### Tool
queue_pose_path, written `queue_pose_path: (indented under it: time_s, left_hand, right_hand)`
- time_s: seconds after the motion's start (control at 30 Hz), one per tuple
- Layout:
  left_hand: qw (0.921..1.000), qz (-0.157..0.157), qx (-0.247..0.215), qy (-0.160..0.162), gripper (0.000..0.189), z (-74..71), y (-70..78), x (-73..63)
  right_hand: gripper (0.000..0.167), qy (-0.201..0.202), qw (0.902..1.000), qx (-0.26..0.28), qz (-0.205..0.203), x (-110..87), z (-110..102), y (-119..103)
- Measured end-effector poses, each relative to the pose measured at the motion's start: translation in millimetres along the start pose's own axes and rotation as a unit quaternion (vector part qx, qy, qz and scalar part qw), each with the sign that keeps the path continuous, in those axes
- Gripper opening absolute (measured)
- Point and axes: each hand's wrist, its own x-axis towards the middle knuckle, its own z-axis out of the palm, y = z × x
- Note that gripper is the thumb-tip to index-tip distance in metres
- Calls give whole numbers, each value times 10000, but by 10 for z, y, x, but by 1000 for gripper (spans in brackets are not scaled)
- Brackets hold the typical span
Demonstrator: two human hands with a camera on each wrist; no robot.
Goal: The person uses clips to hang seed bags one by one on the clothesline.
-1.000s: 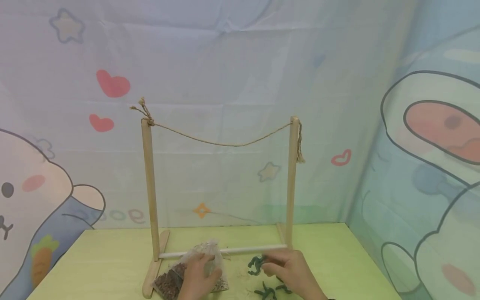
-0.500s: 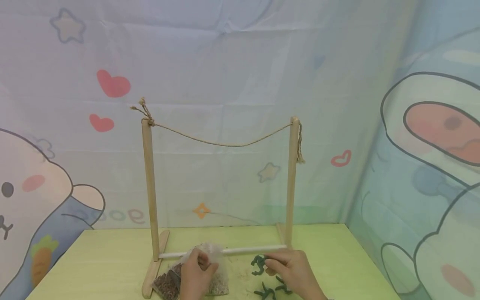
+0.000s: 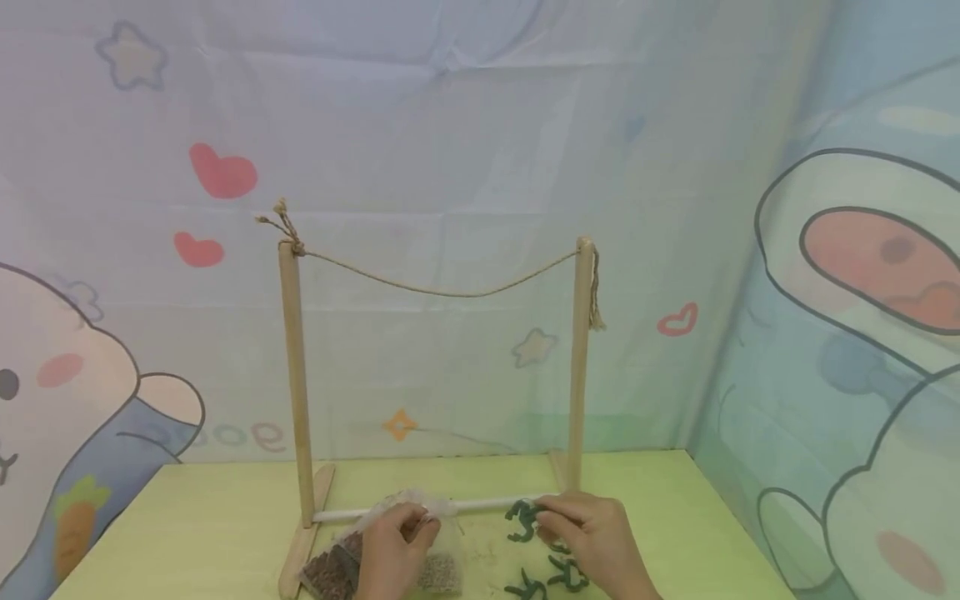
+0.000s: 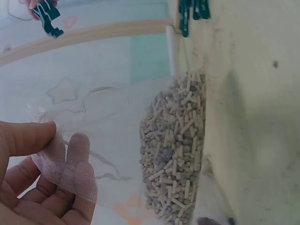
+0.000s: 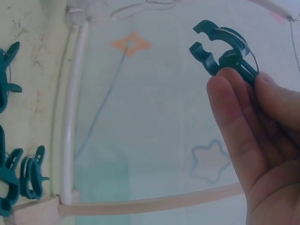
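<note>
My left hand [image 3: 393, 546] pinches the upper part of a clear plastic bag [image 4: 117, 112] between thumb and fingers. Tan and grey pellets [image 4: 173, 150] are gathered at the bag's far end. In my right hand [image 3: 592, 533] is a green plastic spring clip [image 5: 225, 47], gripped by its handles, with its curved jaws parted and turned away from the palm. More green clips [image 3: 567, 573] lie on the table beneath the right hand. Beside the left hand is a bag of dark brown chips [image 3: 328, 575], partly covered by the hand.
A wooden frame stands behind the hands, with a left post [image 3: 297, 392], a right post [image 3: 579, 375] and a white crossbar [image 3: 487, 504] low down. Sagging twine [image 3: 450, 294] spans the post tops. A printed cloth backdrop [image 3: 450, 167] hangs behind the yellow-green table [image 3: 210, 517].
My left hand has gone from spread fingers over the bag to pinching its top. The right hand, still holding the clip, has shifted slightly right. The head view has moved a little.
</note>
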Motion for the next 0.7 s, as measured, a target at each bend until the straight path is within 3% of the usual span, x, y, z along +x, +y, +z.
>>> queue_pose_path:
  time_s: [0.2,0.47,0.7]
  left_hand:
    - [9997,35,-220,-133,9,-8,271,8]
    - [9938,896,-425,-508,15,-86,669,161]
    - [9856,1470,-546,-629,17,-127,1049,362]
  right_hand:
    - [15,449,9979,-242,-404,82,-126,-63]
    - [21,669,9893,-488,-1203,372,-379,-171]
    - [24,856,9736,-977,-1875,702,-650,-364]
